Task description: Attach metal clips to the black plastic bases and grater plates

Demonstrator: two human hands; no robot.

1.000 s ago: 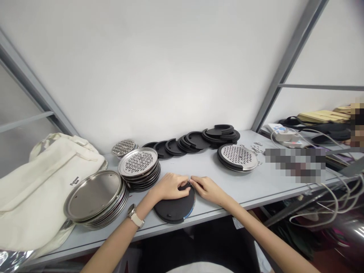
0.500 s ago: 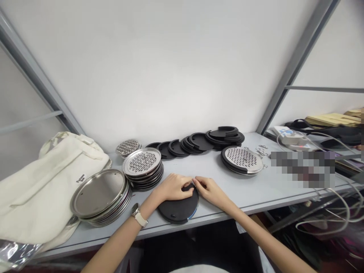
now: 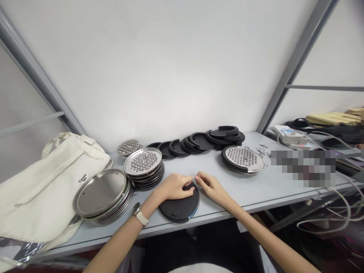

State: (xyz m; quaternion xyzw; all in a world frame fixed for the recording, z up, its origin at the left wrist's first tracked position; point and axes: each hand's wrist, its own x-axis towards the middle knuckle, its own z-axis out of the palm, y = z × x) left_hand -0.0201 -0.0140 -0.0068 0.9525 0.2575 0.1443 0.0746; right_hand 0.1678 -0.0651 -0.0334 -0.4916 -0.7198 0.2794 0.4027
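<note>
A round black holder (image 3: 179,210) lies near the table's front edge, with a shiny bluish rim on its right side. My left hand (image 3: 178,186) rests over it, thumb across the top and fingers curled at its far right edge. Just to the right, my right hand (image 3: 211,186) has thumb and forefinger pinched on a small shiny metal piece (image 3: 198,182), close to my left fingertip. That piece's exact shape is mostly hidden. Right of the hands sits a round perforated metal grater (image 3: 242,158) in a black holder, with small metal clips (image 3: 262,150) behind it.
Left stand a stack of round metal plates (image 3: 101,192), a stack of round graters (image 3: 143,162) and a smaller grater stack (image 3: 129,146). Black holders (image 3: 200,141) overlap along the wall. A cream cloth bag (image 3: 54,193) lies far left; white cables (image 3: 339,220) hang right.
The view has shifted slightly. My right fingers have drawn back a little from the holder's edge with the small metal piece. My left hand stays on the holder.
</note>
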